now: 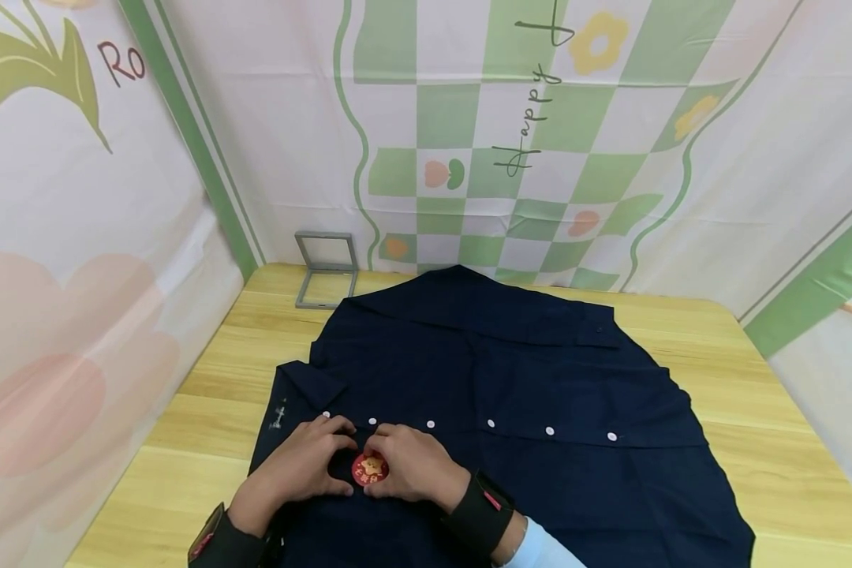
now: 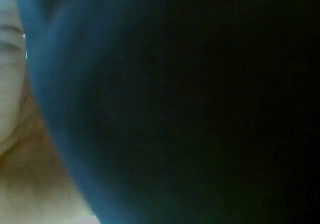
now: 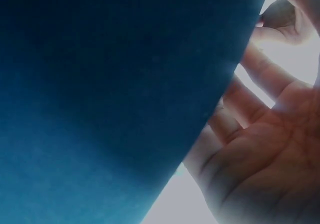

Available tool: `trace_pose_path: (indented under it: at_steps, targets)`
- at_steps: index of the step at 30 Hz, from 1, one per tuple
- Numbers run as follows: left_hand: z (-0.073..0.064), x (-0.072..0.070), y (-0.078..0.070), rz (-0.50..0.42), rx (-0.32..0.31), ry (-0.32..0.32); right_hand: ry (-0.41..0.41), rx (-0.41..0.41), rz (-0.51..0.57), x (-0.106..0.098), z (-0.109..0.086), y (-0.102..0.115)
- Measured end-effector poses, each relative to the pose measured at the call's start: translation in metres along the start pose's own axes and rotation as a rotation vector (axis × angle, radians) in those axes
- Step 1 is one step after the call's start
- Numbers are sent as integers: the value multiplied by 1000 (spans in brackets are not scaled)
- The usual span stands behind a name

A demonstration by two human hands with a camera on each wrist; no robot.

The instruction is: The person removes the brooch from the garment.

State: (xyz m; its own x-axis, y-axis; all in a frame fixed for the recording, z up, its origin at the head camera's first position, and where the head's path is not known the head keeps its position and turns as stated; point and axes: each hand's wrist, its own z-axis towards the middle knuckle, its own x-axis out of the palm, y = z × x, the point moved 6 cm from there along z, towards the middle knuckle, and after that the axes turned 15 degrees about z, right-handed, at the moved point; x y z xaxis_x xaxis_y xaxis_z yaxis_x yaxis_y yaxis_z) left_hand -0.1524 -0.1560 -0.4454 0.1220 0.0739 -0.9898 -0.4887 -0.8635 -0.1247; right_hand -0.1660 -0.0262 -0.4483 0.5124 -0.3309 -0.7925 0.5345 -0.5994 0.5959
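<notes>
Found red badge over navy shirt, just nearside of button row, pinched at the rim by right hand, with left hand beside, thumb and forefinger parted (wrist views largely blocked), judged at positioning step, next calling for steady alignment.

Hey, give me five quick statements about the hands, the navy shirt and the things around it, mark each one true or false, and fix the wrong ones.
1. The right hand grips a round red badge over the navy shirt. True.
2. The buttons on the shirt are black. False; the buttons are pale.
3. Both wrists wear black bands. True.
4. The gray hinged frame lies on the middle of the shirt. False; the frame stands at the far left of the wood-grain table.
5. The left hand is to the left of the badge. True.
</notes>
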Motion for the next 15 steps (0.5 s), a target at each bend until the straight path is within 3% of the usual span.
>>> trace_pose_path:
  at_steps: [15]
  targets:
    - [1, 0, -1, 2, -9, 20, -21, -16, -9, -3, -7, -2]
